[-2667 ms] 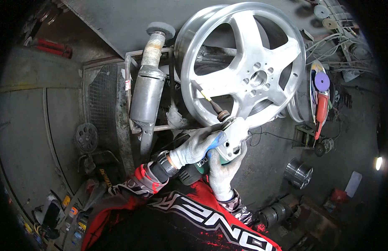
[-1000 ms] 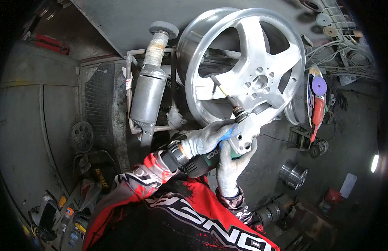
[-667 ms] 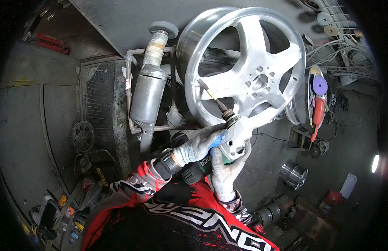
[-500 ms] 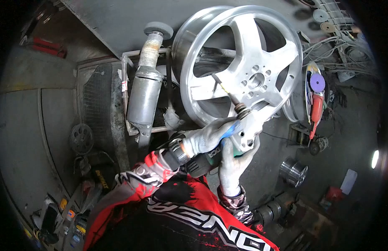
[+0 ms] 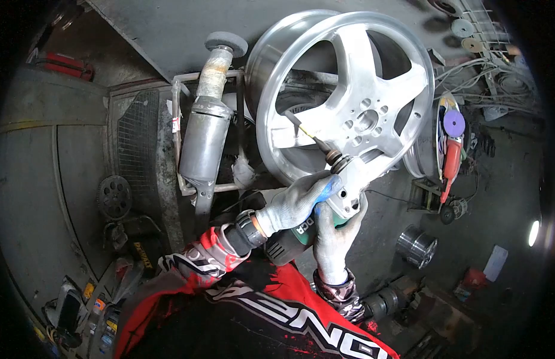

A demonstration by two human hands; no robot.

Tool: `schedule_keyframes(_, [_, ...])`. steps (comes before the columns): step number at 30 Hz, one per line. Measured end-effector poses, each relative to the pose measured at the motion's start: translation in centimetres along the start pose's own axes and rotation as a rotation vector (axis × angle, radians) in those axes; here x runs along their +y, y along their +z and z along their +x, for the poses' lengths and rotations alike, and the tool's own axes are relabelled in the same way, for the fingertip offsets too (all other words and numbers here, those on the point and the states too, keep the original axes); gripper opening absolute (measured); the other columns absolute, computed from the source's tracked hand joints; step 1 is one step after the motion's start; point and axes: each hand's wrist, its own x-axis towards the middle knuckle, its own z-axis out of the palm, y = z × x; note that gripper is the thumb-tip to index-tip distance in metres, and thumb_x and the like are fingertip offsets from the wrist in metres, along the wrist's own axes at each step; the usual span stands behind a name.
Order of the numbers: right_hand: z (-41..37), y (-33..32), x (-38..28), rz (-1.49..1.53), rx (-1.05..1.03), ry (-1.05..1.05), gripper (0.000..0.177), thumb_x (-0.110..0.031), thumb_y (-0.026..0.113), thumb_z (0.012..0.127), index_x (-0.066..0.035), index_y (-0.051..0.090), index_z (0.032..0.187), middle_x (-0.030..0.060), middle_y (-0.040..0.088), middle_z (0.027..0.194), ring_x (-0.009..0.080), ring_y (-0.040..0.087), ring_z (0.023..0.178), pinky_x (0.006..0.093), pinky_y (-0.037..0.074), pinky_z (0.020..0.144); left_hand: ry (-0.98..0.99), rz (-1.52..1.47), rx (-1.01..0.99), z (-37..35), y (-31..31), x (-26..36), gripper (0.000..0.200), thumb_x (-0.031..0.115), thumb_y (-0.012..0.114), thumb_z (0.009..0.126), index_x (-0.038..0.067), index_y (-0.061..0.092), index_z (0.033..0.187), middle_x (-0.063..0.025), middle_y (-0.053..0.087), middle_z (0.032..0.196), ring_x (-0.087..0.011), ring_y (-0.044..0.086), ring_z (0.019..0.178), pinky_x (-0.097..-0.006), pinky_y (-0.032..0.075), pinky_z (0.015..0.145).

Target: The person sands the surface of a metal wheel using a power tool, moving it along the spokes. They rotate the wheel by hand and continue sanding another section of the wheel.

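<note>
Both gloved hands grip a green and black angle grinder [image 5: 299, 234] with a silver gear head. My left hand [image 5: 301, 200] wraps the head side, its blue-coated fingertips over the metal. From the right and below, my right hand [image 5: 339, 239] closes around the head and body. A long thin shaft attachment [image 5: 316, 140] projects up and left from the head, its dark tip overlapping the left spoke in this view. Beyond it, tilted toward me, stands a bare silver alloy wheel [image 5: 366, 84] with broad spokes and a ring of bolt holes.
Left of the wheel is a grey cylindrical motor [image 5: 204, 143] topped by a round buffing wheel [image 5: 226, 43], beside a pipe frame [image 5: 177, 131]. To the right hangs a red polisher [image 5: 450, 161] with a purple pad. Another wheel rim [image 5: 416, 246] lies on the floor.
The shaft's tip has swung left and slightly down across the left spoke. The grinder has shifted a little left with both hands still gripping it.
</note>
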Motion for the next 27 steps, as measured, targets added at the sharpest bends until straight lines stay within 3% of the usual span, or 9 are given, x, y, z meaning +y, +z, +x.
schedule_keyframes(4, [1.5, -0.7, -0.2, 0.010, 0.006, -0.109, 0.068, -0.009, 0.071, 0.090, -0.001, 0.033, 0.145, 0.0150, 0.052, 0.132, 0.0214, 0.053, 0.119, 0.0362, 0.043, 0.103, -0.490, -0.741, -0.089, 3.7, 1.1, 0.1, 0.054, 0.040, 0.043, 0.106, -0.003, 0.050, 0.138, -0.0158, 0.060, 0.129, -0.0181, 0.055, 0.119, -0.0334, 0.042, 0.106])
schedule_keyframes(5, [2.0, -0.6, -0.3, -0.030, 0.066, -0.101, 0.067, -0.010, 0.071, 0.091, 0.000, 0.033, 0.145, 0.0154, 0.052, 0.132, 0.0215, 0.053, 0.118, 0.0358, 0.044, 0.102, -0.342, -0.567, -0.072, 4.6, 1.2, 0.0, 0.055, 0.043, 0.044, 0.105, -0.002, 0.053, 0.135, -0.0135, 0.062, 0.124, -0.0154, 0.056, 0.116, -0.0319, 0.042, 0.103])
schedule_keyframes(11, [2.8, -1.0, 0.1, -0.053, 0.074, -0.114, 0.065, -0.010, 0.070, 0.092, 0.000, 0.033, 0.145, 0.0156, 0.053, 0.131, 0.0208, 0.053, 0.118, 0.0351, 0.044, 0.101, -0.466, -0.727, -0.120, 5.3, 1.3, -0.4, 0.054, 0.042, 0.042, 0.106, -0.002, 0.054, 0.134, -0.0123, 0.063, 0.124, -0.0158, 0.056, 0.117, -0.0310, 0.042, 0.104])
schedule_keyframes(12, [2.5, -0.8, -0.4, -0.011, 0.077, -0.060, 0.080, -0.010, 0.078, 0.083, 0.002, 0.029, 0.145, 0.0177, 0.051, 0.132, 0.0223, 0.053, 0.120, 0.0366, 0.042, 0.103, -0.467, -0.728, -0.120, 4.9, 1.4, -0.4, 0.054, 0.042, 0.042, 0.106, -0.002, 0.054, 0.134, -0.0123, 0.063, 0.124, -0.0158, 0.056, 0.117, -0.0310, 0.042, 0.104])
schedule_keyframes(15, [2.2, -0.8, -0.1, -0.047, 0.045, -0.069, 0.081, -0.010, 0.078, 0.082, 0.002, 0.029, 0.145, 0.0175, 0.051, 0.132, 0.0223, 0.053, 0.120, 0.0364, 0.042, 0.104, -0.402, -0.598, -0.017, 3.2, 1.6, -0.7, 0.053, 0.040, 0.042, 0.106, -0.003, 0.053, 0.135, -0.0125, 0.062, 0.126, -0.0159, 0.057, 0.118, -0.0308, 0.041, 0.105])
schedule_keyframes(18, [2.6, -0.8, -0.5, -0.057, 0.036, -0.051, 0.079, -0.008, 0.078, 0.083, 0.002, 0.029, 0.145, 0.0175, 0.051, 0.132, 0.0222, 0.053, 0.120, 0.0365, 0.042, 0.103, -0.266, -0.512, -0.022, 3.9, 2.0, -1.2, 0.039, 0.028, 0.044, 0.106, 0.002, 0.054, 0.132, -0.0161, 0.061, 0.127, -0.0247, 0.060, 0.114, -0.0333, 0.045, 0.101])
schedule_keyframes(22, [3.4, -0.4, -1.0, 0.012, 0.091, -0.063, 0.065, -0.010, 0.070, 0.092, 0.000, 0.034, 0.145, 0.0148, 0.053, 0.130, 0.0198, 0.055, 0.116, 0.0339, 0.046, 0.098, -0.325, -0.556, -0.069, 5.8, 1.1, -0.4, 0.038, 0.028, 0.042, 0.106, 0.002, 0.054, 0.132, -0.0168, 0.060, 0.126, -0.0268, 0.061, 0.110, -0.0332, 0.045, 0.099])
schedule_keyframes(24, [3.4, -0.4, -0.8, -0.056, 0.071, -0.089, 0.065, -0.009, 0.070, 0.092, 0.000, 0.033, 0.145, 0.0151, 0.053, 0.130, 0.0198, 0.055, 0.116, 0.0340, 0.046, 0.099, -0.404, -0.640, -0.102, 5.6, 0.9, -0.6, 0.053, 0.040, 0.041, 0.106, -0.004, 0.052, 0.135, -0.0126, 0.061, 0.128, -0.0150, 0.055, 0.119, -0.0311, 0.041, 0.106])
schedule_keyframes(27, [3.2, -0.6, -0.4, -0.052, 0.057, -0.071, 0.072, -0.009, 0.074, 0.088, 0.001, 0.032, 0.145, 0.0169, 0.052, 0.132, 0.0217, 0.053, 0.119, 0.0359, 0.044, 0.102, -0.429, -0.651, -0.076, 4.9, 0.9, -0.4, 0.054, 0.041, 0.040, 0.106, -0.004, 0.052, 0.135, -0.0138, 0.061, 0.128, -0.0157, 0.055, 0.119, -0.0318, 0.040, 0.106])
